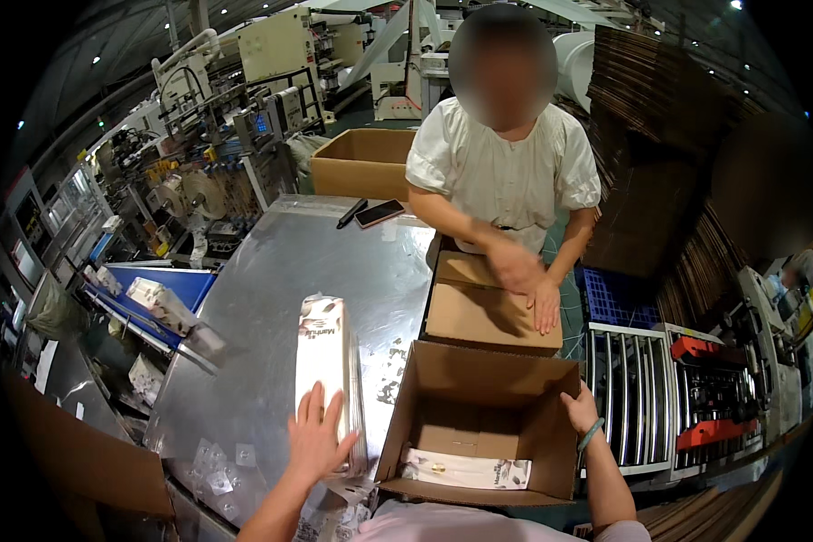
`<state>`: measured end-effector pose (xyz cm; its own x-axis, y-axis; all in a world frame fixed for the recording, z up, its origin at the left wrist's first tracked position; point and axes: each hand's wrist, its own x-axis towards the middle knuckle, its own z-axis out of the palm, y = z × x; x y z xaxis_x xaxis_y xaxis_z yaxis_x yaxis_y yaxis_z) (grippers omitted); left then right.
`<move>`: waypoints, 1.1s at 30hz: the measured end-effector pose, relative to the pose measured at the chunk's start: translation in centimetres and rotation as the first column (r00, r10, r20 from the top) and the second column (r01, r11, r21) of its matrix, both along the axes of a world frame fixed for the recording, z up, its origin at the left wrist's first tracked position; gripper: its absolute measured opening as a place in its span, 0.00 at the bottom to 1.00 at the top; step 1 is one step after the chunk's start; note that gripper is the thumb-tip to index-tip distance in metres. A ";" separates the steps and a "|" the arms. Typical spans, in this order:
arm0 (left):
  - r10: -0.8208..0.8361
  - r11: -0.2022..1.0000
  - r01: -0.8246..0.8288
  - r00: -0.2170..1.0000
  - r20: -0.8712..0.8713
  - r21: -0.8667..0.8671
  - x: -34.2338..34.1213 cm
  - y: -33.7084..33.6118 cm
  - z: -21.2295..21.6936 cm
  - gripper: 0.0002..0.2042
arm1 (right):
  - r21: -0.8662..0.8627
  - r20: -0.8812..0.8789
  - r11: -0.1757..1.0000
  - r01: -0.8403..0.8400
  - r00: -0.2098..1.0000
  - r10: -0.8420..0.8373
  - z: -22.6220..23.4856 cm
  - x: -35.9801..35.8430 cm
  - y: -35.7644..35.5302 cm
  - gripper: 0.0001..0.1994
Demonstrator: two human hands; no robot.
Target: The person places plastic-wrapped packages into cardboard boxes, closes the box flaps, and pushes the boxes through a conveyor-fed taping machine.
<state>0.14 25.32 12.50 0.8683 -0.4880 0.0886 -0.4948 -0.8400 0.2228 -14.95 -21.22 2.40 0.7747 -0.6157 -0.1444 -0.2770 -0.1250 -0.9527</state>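
My left hand (pixel 319 440) lies with fingers spread on a long white soft pack (pixel 321 348) with printed flower shapes, which rests on the metal table. My right hand (pixel 580 409) grips the right rim of an open cardboard box (pixel 488 379), thumb and fingers over its edge; a green band circles that wrist. Inside the box, along its near side, lies one similar white pack (pixel 468 470). Beyond it, a co-worker's two hands rest on the top of a closed cardboard box (pixel 488 314).
The metal table (pixel 244 289) holds a phone (pixel 379 213), a black pen-like tool (pixel 352 213) and clear plastic scraps (pixel 219 479). A blue conveyor (pixel 176 294) with packs stands left, a roller conveyor (pixel 625 388) right. Another cardboard box (pixel 361 163) and flat cardboard stacks stand behind.
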 end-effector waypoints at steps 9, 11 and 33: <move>0.113 0.987 -0.112 0.994 -0.008 0.119 15.2 -5.4 -2.0 0.34 | 0.039 0.076 0.999 -0.027 0.997 0.024 0.8 0.6 0.1 0.23; 0.116 0.979 -0.114 0.993 -0.002 0.166 14.1 -4.9 -2.8 0.34 | 0.006 0.047 0.999 -0.034 0.998 0.034 0.8 1.0 0.1 0.22; 0.715 0.692 -0.722 0.684 -0.148 0.009 29.3 19.0 -0.4 0.34 | -0.324 -0.093 0.899 -0.295 0.955 0.280 14.6 8.9 13.9 0.24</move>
<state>29.41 44.35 12.11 0.9554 0.2920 -0.0449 0.2923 -0.9125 0.2863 -6.10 -7.33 16.98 0.9230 -0.3847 -0.0082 -0.2206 -0.5115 -0.8305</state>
